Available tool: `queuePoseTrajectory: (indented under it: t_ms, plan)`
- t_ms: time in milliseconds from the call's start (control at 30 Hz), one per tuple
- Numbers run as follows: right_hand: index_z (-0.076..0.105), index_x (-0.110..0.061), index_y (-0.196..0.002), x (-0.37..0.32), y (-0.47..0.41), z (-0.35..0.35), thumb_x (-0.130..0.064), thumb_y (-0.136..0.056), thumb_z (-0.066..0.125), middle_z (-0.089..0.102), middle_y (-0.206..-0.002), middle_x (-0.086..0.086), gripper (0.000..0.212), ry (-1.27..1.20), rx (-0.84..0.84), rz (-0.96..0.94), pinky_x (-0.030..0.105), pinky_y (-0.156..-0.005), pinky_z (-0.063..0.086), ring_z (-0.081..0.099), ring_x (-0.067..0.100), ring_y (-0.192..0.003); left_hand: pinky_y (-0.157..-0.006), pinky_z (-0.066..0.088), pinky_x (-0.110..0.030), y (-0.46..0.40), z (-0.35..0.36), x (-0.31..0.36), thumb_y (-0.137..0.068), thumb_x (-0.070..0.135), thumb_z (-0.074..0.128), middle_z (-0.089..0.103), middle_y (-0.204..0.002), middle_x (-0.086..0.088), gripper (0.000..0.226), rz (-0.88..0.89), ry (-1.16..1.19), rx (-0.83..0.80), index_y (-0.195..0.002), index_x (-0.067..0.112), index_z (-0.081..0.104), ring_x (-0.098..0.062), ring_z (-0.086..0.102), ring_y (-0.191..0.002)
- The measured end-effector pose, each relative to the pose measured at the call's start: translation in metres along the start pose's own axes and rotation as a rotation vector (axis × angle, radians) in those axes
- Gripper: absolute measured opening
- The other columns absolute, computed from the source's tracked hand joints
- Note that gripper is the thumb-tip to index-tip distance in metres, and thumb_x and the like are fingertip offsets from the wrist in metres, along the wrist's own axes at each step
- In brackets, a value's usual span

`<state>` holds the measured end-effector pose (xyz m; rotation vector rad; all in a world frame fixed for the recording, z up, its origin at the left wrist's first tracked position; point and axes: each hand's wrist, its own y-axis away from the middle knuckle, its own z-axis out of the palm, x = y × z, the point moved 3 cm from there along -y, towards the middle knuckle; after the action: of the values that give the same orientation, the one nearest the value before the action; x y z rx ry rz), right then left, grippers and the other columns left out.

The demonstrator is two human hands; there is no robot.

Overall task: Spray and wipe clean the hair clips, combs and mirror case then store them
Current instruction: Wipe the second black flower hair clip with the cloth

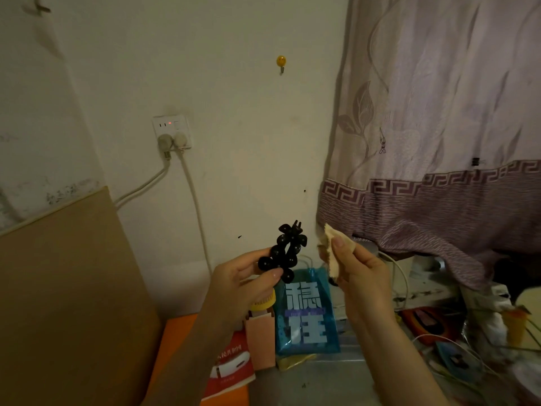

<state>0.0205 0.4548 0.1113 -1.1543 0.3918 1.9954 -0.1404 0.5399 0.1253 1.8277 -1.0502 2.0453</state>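
One camera sits on the person's head. It looks forward and a little down, close to both hands, toward the wall [248, 142] at twelve o'clock.

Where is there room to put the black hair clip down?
The barest patch is the grey surface in front of the blue bag, right of the red booklet. The right side is crowded with white cables and clutter. The left hand holds the hair clip; the right hand holds a cloth.
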Motion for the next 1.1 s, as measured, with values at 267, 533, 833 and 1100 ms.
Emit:
queuePoseTrajectory:
  t_ms: [267,533,833,1100]
  plan:
    - [0.072,-0.002,-0.1,0.012,0.014,0.009,-0.022,-0.071,0.069,0.074,-0.083,0.015,0.035,0.032,-0.084,0.056,0.028,-0.057,0.057,0.069,0.02,-0.067,-0.079,0.058,-0.033,0.006,0.01,-0.014,-0.081,0.012,0.07,0.074,-0.1,0.0,0.027,-0.077,-0.056,-0.112,-0.103,0.027,0.07,-0.02,0.07,-0.095]
    - [0.072,-0.005,-0.096,0.012,0.003,-0.023,-0.013,-0.083,0.065,0.073,-0.076,0.006,0.017,0.069,0.046,0.041,0.018,-0.054,0.052,0.067,0.01,-0.064,-0.07,0.054,-0.015,0.018,0.004,-0.02,-0.072,0.024,0.07,0.075,-0.097,0.01,0.03,-0.076,-0.101,-0.239,-0.09,0.047,0.073,-0.008,0.07,-0.092]
    - [0.071,-0.001,-0.098,0.02,0.012,-0.036,-0.023,-0.067,0.068,0.073,-0.089,0.016,0.038,0.144,-0.118,0.212,0.026,-0.061,0.057,0.07,0.019,-0.074,-0.074,0.053,-0.014,0.017,0.013,-0.039,-0.078,-0.001,0.071,0.074,-0.1,0.012,0.049,-0.151,-0.101,-0.362,-0.091,0.046,0.074,-0.005,0.069,-0.095]
    - [0.07,-0.003,-0.092,0.019,0.018,-0.045,-0.015,-0.067,0.067,0.074,-0.076,0.008,0.028,0.019,-0.022,0.159,0.021,-0.049,0.052,0.069,0.013,-0.061,-0.076,0.058,-0.025,0.012,0.015,-0.052,-0.077,0.003,0.072,0.075,-0.097,0.003,0.03,-0.219,-0.052,-0.207,-0.106,0.013,0.071,-0.013,0.07,-0.093]
